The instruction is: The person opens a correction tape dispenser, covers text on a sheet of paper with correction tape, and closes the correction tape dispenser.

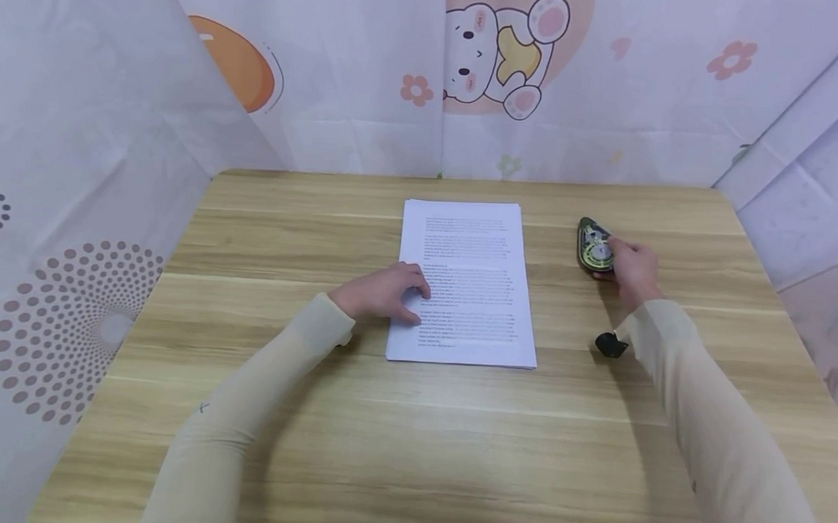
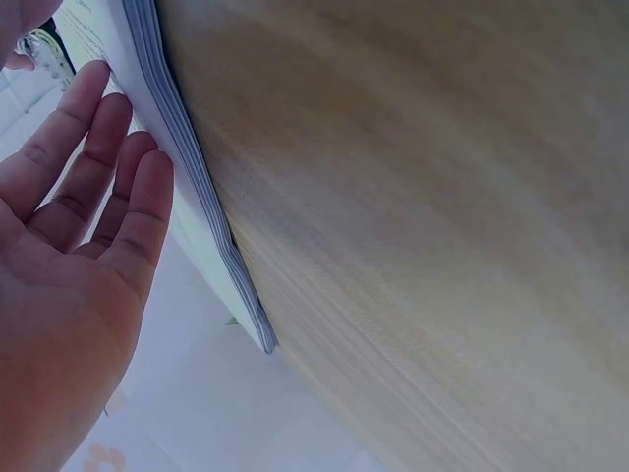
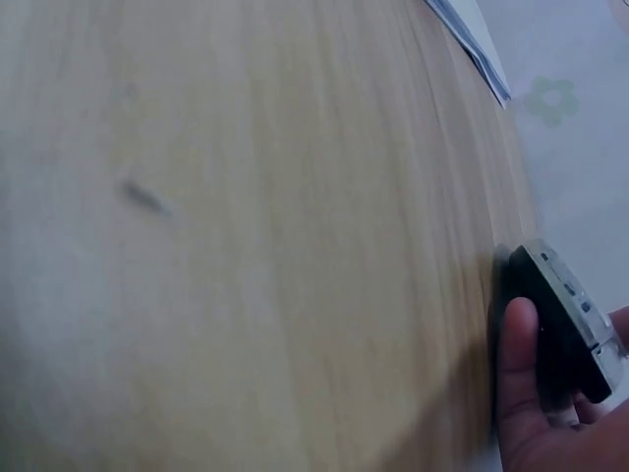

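Note:
A stack of printed sheets (image 1: pixel 469 294) lies on the table, its layered edges (image 2: pixel 177 128) showing in the left wrist view. My left hand (image 1: pixel 383 291) is at the stack's left side, with fingertips and thumb over the top sheet and slightly bent. In the left wrist view its fingers (image 2: pixel 149 206) spread loosely beside the paper edge, holding nothing. Right of the stack, my right hand (image 1: pixel 635 270) grips a teardrop-shaped correction tape (image 1: pixel 593 243) with a dark green shell and a yellow-green wheel. Seen from the right wrist, the thumb (image 3: pixel 519 344) presses its dark side.
The wood-grain table (image 1: pixel 412 446) ends at a printed curtain (image 1: pixel 356 75) behind and at the sides. A small black piece (image 1: pixel 610 345) shows beside my right cuff. A small dark mark (image 3: pixel 145 197) appears on the tabletop in the right wrist view.

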Demonstrator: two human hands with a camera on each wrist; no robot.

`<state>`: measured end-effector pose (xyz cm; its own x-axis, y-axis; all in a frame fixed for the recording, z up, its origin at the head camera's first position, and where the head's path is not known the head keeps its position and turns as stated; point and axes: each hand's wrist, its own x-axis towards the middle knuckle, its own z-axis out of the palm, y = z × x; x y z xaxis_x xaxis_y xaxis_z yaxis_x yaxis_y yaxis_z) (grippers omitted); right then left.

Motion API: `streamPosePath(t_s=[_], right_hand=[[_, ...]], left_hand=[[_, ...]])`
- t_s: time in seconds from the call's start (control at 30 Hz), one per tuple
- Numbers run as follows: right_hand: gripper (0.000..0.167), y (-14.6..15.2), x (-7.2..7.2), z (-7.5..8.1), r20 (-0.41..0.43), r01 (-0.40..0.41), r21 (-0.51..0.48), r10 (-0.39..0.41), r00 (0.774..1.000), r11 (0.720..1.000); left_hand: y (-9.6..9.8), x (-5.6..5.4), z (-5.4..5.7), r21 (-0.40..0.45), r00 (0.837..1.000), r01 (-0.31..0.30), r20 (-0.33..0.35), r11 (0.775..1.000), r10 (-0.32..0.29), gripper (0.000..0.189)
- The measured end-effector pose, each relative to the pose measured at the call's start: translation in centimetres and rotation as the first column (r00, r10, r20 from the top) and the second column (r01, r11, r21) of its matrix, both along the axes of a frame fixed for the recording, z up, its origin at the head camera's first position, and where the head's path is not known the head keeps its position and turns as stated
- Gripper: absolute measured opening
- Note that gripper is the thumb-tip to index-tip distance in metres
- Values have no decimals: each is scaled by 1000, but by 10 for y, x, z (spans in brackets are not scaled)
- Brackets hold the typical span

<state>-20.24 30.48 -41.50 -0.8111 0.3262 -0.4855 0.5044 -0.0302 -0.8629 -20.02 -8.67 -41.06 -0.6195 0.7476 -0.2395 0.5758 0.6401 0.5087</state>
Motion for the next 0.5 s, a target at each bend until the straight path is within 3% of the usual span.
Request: streamPosePath(t_s=[0.33,0.5], right_hand=[[60,4,1,-2,-24,19,118,-16,1000,993],[62,6,1,-3,66,-65,268,49,997,961]], left_hand=[[0,-1,-1,-16,1000,-9,15,1000,9,37],[0,-1,-1,-18,1000,-11,22,1000,11,36]])
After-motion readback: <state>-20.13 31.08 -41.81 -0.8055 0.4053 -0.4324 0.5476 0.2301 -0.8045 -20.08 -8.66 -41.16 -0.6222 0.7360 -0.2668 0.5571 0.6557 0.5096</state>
